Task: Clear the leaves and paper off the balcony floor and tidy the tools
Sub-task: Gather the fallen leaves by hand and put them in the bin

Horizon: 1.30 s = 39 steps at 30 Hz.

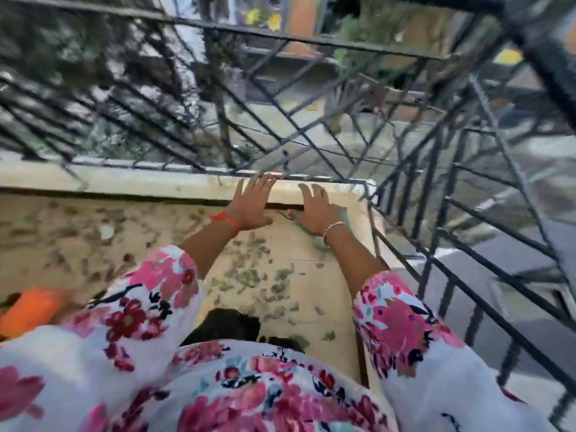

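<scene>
Head view: the left hand [252, 205] reaches to the low ledge [124, 179] under the iron railing [311, 132], its fingers [265, 183] spread and straight with the tips on the ledge top. The right hand [314, 210] is just beside it, over a teal thing [321, 241] in the corner. Its fingers are loosely bent; the blur hides whether they pinch anything.

The likely trouble is the open lattice. Leaves [249, 277] flicked toward this corner could slip through the bars and drop outside, and crumbly ones may break up when gathered.

The leaves are small, curled and grey-green, thickest on the balcony floor [296, 244] below the hands. The floor is cream, stained and mottled. The railing is thin black bars crossing diagonally. A pale scrap [106, 232], perhaps paper, lies well to the left.
</scene>
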### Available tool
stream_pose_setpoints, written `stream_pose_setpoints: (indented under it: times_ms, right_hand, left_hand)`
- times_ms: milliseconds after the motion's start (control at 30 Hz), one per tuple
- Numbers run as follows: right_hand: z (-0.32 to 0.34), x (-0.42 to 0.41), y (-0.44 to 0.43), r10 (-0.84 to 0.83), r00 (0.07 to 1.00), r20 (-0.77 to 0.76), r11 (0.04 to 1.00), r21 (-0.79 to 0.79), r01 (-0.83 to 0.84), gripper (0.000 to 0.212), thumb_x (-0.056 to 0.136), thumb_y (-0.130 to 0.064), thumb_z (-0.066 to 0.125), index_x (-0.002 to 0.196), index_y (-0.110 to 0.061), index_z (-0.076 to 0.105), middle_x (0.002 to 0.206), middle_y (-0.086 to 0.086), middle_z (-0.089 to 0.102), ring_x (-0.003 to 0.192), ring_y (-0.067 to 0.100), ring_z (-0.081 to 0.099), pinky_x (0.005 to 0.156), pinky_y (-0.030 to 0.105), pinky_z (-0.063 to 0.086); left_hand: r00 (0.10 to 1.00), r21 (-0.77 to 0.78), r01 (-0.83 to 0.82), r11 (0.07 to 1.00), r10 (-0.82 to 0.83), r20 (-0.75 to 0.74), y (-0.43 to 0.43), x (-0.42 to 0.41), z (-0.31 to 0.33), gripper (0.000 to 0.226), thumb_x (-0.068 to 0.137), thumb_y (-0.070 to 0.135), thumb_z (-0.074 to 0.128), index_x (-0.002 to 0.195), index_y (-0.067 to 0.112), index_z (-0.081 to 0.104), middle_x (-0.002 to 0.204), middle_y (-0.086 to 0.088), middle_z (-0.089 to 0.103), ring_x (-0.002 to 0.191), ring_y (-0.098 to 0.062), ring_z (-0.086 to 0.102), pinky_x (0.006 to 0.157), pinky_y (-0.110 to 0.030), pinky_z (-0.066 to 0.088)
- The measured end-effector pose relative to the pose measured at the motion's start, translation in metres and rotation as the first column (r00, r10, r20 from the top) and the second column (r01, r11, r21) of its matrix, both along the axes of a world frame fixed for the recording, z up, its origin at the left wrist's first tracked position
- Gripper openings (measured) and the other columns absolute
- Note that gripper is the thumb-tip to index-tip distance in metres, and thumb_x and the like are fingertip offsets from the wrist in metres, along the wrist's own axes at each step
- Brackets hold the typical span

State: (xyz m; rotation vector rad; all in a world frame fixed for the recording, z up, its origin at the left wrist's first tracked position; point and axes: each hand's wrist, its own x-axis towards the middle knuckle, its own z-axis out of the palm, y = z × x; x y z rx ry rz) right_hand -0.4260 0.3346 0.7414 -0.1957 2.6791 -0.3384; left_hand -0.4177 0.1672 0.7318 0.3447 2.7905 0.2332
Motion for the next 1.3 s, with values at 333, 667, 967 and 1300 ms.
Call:
stream_pose_setpoints:
  times_ms: [333,667,967,1300]
  right_hand:
    - [-0.046,-0.016,-0.215,0.345,0.923,0.167,0.937,-0.011,-0.349,0.067,0.094,-0.037,0.052,0.147,-0.015,0.018,0.155,0.015,0.010,0.144,0.034,0.006,0.109,0.058,0.024]
    - [-0.033,-0.012,-0.423,0.707,0.694,0.139,0.700,0.008,-0.715,0.067,0.095,-0.037,0.049,0.148,-0.014,0.016,0.154,0.015,0.014,0.142,0.034,0.011,0.108,0.051,0.024]
    - [-0.055,-0.026,-0.587,0.885,0.439,0.157,0.442,0.018,-0.897,0.065,0.094,-0.038,0.049,0.146,-0.012,0.020,0.152,0.018,0.016,0.141,0.033,0.016,0.108,0.048,0.026]
    - [-0.087,-0.051,-0.738,0.947,0.209,0.244,0.195,0.081,-0.977,0.057,0.092,-0.037,0.051,0.139,-0.010,0.031,0.145,0.022,0.028,0.134,0.037,0.026,0.106,0.051,0.032]
  left_hand:
    - [0.900,0.070,-0.408,0.910,0.389,0.195,-0.205,0.045,-0.042,0.090,0.088,0.035,0.060,0.151,0.013,-0.001,0.159,-0.003,-0.004,0.147,-0.024,-0.005,0.117,-0.049,0.001]
    - [0.663,0.066,-0.747,0.662,0.732,0.160,-0.371,0.093,-0.043,0.086,0.090,0.038,0.058,0.151,0.008,0.004,0.159,-0.006,0.003,0.147,-0.025,-0.001,0.116,-0.049,0.006]
    - [0.412,0.078,-0.911,0.405,0.891,0.191,-0.495,0.106,-0.059,0.083,0.090,0.033,0.059,0.150,0.009,0.007,0.158,-0.008,0.006,0.146,-0.028,0.003,0.116,-0.050,0.005]
    - [0.194,0.094,-0.980,0.174,0.943,0.271,-0.625,0.101,-0.069,0.078,0.093,0.032,0.055,0.151,0.009,0.008,0.159,-0.007,0.006,0.146,-0.028,0.001,0.118,-0.050,0.004]
